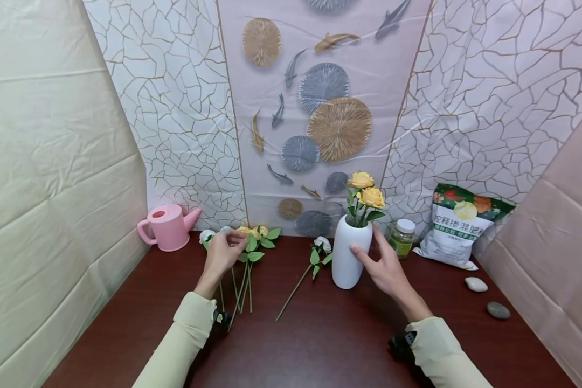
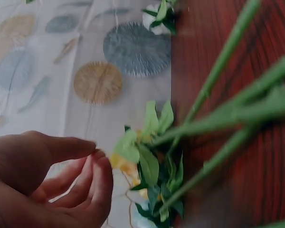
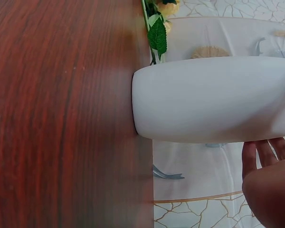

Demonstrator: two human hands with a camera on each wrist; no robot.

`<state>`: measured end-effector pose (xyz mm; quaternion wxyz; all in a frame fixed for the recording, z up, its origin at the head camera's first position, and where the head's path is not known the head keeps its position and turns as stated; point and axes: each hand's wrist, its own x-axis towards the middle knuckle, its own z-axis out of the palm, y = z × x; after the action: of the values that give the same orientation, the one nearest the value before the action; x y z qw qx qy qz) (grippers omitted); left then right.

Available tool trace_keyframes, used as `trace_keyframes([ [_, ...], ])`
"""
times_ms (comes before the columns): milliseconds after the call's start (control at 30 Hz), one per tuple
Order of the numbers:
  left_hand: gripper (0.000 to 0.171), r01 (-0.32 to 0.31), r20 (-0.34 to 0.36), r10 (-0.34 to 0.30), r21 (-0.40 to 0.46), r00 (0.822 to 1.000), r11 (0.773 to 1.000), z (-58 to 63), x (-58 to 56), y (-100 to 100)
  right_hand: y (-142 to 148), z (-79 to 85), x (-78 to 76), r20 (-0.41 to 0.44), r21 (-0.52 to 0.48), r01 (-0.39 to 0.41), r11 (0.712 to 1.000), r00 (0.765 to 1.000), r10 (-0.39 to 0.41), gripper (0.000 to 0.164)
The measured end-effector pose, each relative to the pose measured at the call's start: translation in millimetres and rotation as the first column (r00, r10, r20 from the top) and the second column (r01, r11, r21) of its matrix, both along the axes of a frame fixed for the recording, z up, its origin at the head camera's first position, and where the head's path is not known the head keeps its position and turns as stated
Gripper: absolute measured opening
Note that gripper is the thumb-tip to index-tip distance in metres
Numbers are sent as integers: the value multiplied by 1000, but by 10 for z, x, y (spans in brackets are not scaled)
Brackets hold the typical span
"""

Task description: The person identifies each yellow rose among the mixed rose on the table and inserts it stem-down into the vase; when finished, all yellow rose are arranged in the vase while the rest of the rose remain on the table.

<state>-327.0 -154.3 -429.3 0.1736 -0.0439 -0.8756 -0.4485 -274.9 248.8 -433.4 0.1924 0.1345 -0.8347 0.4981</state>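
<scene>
My left hand (image 1: pixel 225 250) is over a bunch of artificial roses lying on the table. In the left wrist view its thumb and index fingertips (image 2: pixel 92 145) come together, with nothing visible between them. Yellow roses (image 1: pixel 256 231) and white roses (image 1: pixel 206 236) show around that hand, partly covered by it; their green stems (image 2: pixel 223 118) run toward the front. My right hand (image 1: pixel 383 264) holds a tall white vase (image 1: pixel 344 267), thumb on the front and fingers at its right side. Two yellow roses (image 1: pixel 371 198) stand in the upright vase. A single white rose (image 1: pixel 322 244) lies to its left.
A pink watering can (image 1: pixel 168 229) stands at the back left. Right of the vase are a jar with a white lid (image 1: pixel 402 237), a printed bag (image 1: pixel 458 229), a white stone (image 1: pixel 476 284) and a grey stone (image 1: pixel 498 310). Patterned cloth (image 1: pixel 291 108) hangs behind the table.
</scene>
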Motion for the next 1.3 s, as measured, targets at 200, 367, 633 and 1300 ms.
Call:
trace_keyframes([
  [200, 10, 34, 140, -18, -110, 990, 993, -71, 8, -99, 3, -30, -10, -14, 11, 12, 1000, 1000, -12, 79],
  [367, 21, 96, 257, -58, -141, 965, 985, -124, 16, -111, 8, -42, 5, -5, 14, 12, 1000, 1000, -12, 80],
  [633, 31, 110, 303, -61, -146, 951, 983, -112, 31, -89, -1, -4, 15, 6, 4, 1, 1000, 1000, -1, 81],
  [1300, 27, 165, 392, -166, 38, 905, 986, 28, 91, -156, 6, -1, 4, 5, -4, -4, 1000, 1000, 4, 80],
])
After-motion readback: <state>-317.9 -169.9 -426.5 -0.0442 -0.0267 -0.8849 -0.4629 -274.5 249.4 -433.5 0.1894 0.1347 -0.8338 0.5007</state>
